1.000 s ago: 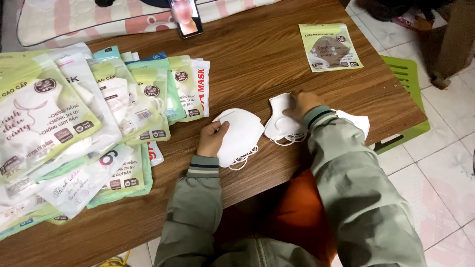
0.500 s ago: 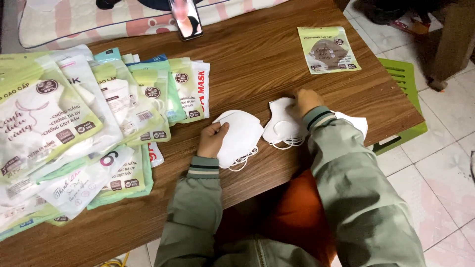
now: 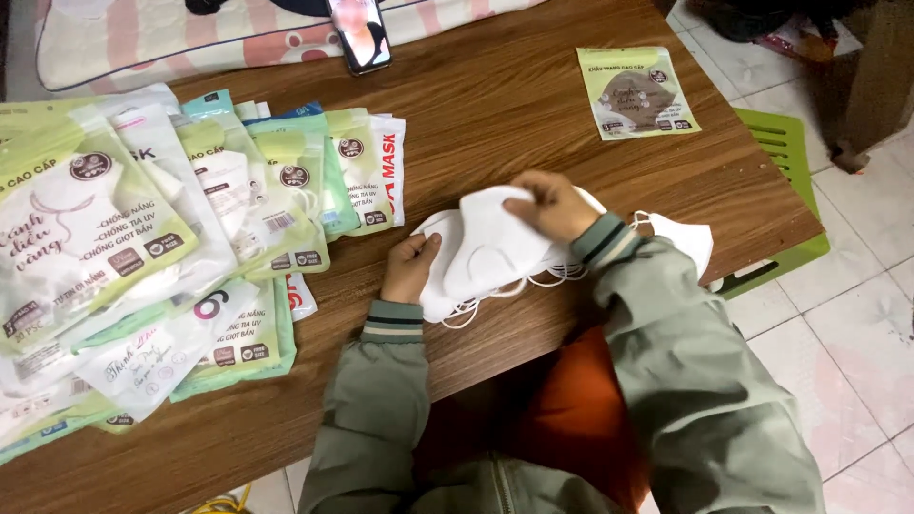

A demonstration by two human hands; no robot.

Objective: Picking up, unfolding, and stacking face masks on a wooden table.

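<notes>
Head view, looking down across a brown wooden table (image 3: 495, 124). Nearest: 2 grey-green jacket sleeves with striped knit cuffs (image 3: 393, 322), and an orange garment (image 3: 571, 419) showing between them below the table edge.

Just past the near edge, a stack of white folded fabric face masks (image 3: 486, 249) with thin white ear loops hanging toward the edge. Left hand (image 3: 409, 268) against the stack's left side, thumb on top, fingers curled under and gripping the lower masks. Right hand (image 3: 555, 205) over the stack's upper right, fingertips pinched closed on the top mask, lifting it slightly off the rest. Another white mask (image 3: 687, 243) lying flat on the table just right of the right wrist, partly hidden by the sleeve.

Left of the hands, well apart from the stack: a broad fan of overlapping plastic mask packets in pale green, white and teal (image 3: 143, 238), covering the left part of the table from near edge to far. Rightmost packet white with red lettering (image 3: 388, 171), near the stack but not touching.

Farther, to the right: 1 single pale green packet with a brown mask pictured on it (image 3: 636, 92), lying alone. At the far edge, a dark smartphone (image 3: 359, 34) with lit screen, resting partly on a pink-and-white striped cloth (image 3: 124, 38).

Right of the table, lower down: a green slatted plastic stool (image 3: 785, 152) on pale floor tiles (image 3: 857, 286).
</notes>
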